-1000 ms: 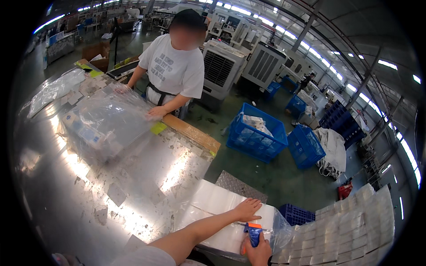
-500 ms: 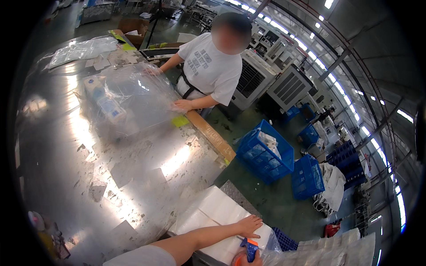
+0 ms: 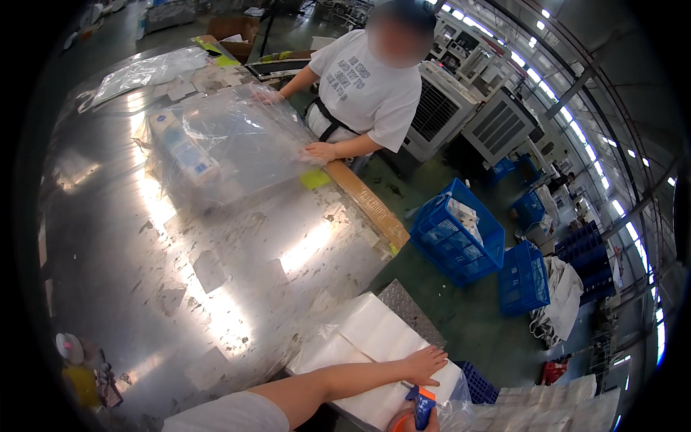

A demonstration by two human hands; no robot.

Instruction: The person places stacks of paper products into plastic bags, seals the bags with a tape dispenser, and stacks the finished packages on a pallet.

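My left arm reaches across from the lower edge, and my left hand (image 3: 426, 365) lies flat, fingers stretched out, on a white plastic-wrapped bundle (image 3: 360, 327). Just below it, my right hand (image 3: 432, 423) grips a blue and orange tape dispenser (image 3: 423, 405) at the bundle's near right end. A roll of tape with an orange core (image 3: 400, 421) shows beside the dispenser, partly cut off by the picture's edge. Loose clear film (image 3: 455, 403) hangs at the bundle's right end. Most of my right hand is out of the picture.
Across the metal table (image 3: 173, 288) a co-worker (image 3: 371, 86) has both hands on a large clear plastic bag (image 3: 237, 137) holding white and blue packs. Blue crates (image 3: 461, 241) stand on the floor to the right. Wrapped white bundles (image 3: 547, 412) lie at lower right.
The view has shifted, so the scene sits slightly right and the far part higher. My left hand stays flat on the bundle and my right hand still holds the tape dispenser beside it.
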